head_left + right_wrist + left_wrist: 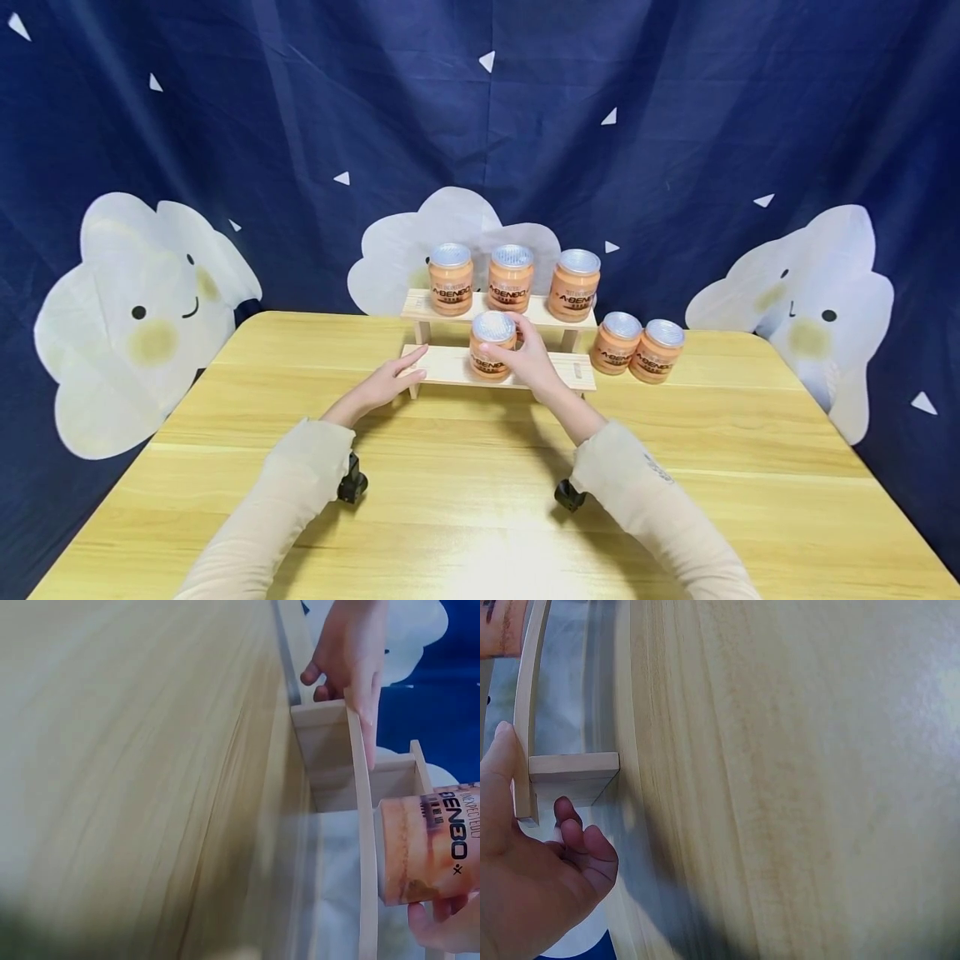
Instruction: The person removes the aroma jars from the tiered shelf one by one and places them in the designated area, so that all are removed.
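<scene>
An orange jar [483,364] with a silvery lid and dark "BENBO" lettering stands upright at the middle of the lower tier of a two-step wooden shelf [441,364]. My right hand [534,360] grips it from the right side, thumb in front and fingers behind. In the right wrist view, the base of the jar [424,851] is right at the board. My left hand [384,385] holds the left end of the lower tier. The left wrist view shows its thumb along the top of the board [526,727] and the other fingers curled below, beside the leg.
On the upper tier three similar jars stand in a row: a left jar [451,283], a middle jar [510,283] and a right jar [573,287]. Two more jars [616,346] stand side by side on the wooden table [465,467], right of the shelf. Behind hangs a blue curtain [300,108].
</scene>
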A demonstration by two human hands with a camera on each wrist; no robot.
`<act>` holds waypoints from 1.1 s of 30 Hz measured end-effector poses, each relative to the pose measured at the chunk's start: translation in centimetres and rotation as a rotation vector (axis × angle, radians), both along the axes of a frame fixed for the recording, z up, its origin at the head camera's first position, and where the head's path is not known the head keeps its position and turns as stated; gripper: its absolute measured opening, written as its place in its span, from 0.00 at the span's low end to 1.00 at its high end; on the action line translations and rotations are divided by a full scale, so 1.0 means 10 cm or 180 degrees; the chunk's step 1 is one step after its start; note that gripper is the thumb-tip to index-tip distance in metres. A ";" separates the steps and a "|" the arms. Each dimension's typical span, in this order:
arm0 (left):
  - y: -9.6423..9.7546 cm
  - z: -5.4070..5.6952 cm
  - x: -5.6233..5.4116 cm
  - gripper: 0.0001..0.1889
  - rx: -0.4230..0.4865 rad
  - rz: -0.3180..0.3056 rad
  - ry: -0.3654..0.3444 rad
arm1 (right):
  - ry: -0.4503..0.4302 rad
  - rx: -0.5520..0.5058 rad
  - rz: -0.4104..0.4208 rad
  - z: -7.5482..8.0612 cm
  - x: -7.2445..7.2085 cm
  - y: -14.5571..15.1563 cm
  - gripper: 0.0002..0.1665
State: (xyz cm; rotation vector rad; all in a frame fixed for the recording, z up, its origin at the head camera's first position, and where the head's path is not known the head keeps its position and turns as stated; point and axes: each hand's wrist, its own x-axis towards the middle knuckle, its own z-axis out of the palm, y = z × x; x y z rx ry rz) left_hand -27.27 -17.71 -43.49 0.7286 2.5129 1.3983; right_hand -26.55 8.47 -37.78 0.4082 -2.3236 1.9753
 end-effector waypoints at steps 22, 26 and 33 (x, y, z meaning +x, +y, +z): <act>0.08 0.13 0.05 0.29 -0.0203 0.0139 -0.0125 | -0.0102 0.0296 -0.0412 0.05 0.25 0.95 0.35; 0.06 0.07 0.01 0.30 -0.0164 0.0127 -0.0151 | -0.0026 0.0417 -0.0501 0.06 0.31 1.14 0.35; 0.05 0.07 0.01 0.30 -0.0183 0.0193 -0.0231 | 0.0066 0.0372 -0.0617 0.07 0.36 1.50 0.33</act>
